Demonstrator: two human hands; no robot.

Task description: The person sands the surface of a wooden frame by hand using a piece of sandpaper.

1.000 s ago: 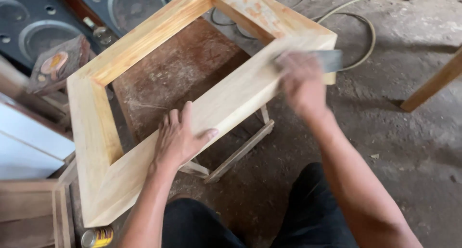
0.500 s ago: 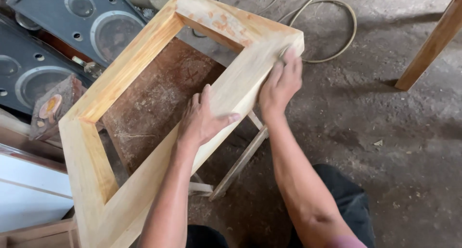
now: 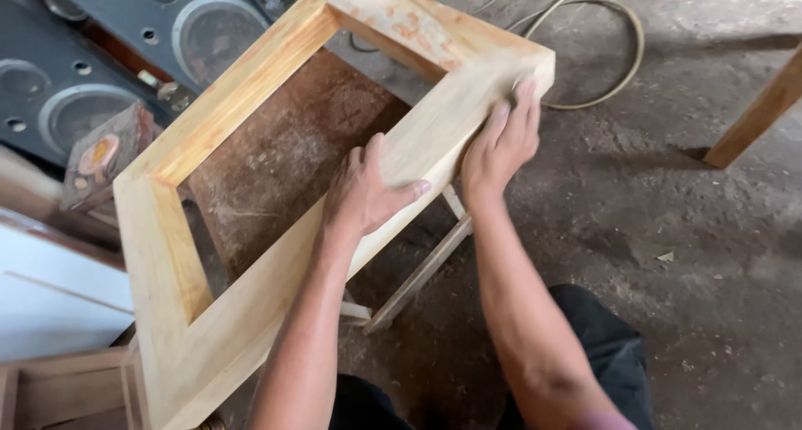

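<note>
Wooden frame, near rail diagonal: left hand flat mid-rail, right hand flat at far corner.

My woodworking shop. Dusty concrete floor at right, raw wooden frame mid-frame on rough stool, looped cable top right, speaker cabinets upper left, timber offcuts lower left.

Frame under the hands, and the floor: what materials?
Frame: pale bare wood by the look, visible grain, orange stain patches, mitred corners; seemingly unvarnished. Left hand and right hand rest flat on its near rail. Floor: probably rough concrete, grey, dusty and mottled.
</note>
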